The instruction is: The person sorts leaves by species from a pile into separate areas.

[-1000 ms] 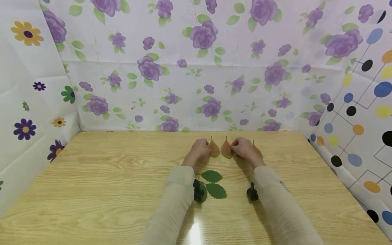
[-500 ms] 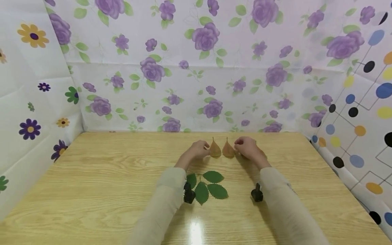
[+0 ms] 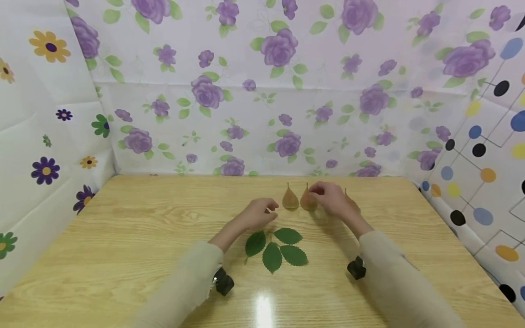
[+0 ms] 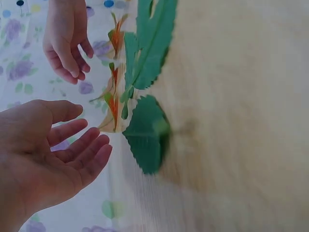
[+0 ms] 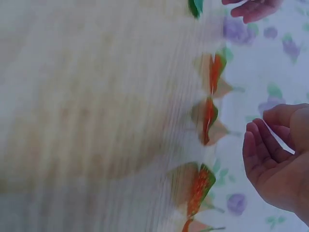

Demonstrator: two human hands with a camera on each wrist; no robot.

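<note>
A flowered sheet (image 3: 254, 95) is hanging behind the table (image 3: 143, 237). A green sprig (image 3: 272, 257) is lying on the table, on the near side of the left hand (image 3: 259, 214), which is holding nothing, fingers relaxed and apart. The right hand (image 3: 331, 199) is hovering, fingers loosely bent, gripping nothing, beside the orange leaves (image 3: 290, 200), which are sitting in a row near the table's far edge.

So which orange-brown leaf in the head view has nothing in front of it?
The leftmost leaf in the row: it shows whole. The right hand partly hides the middle leaf and the rightmost leaf.
</note>
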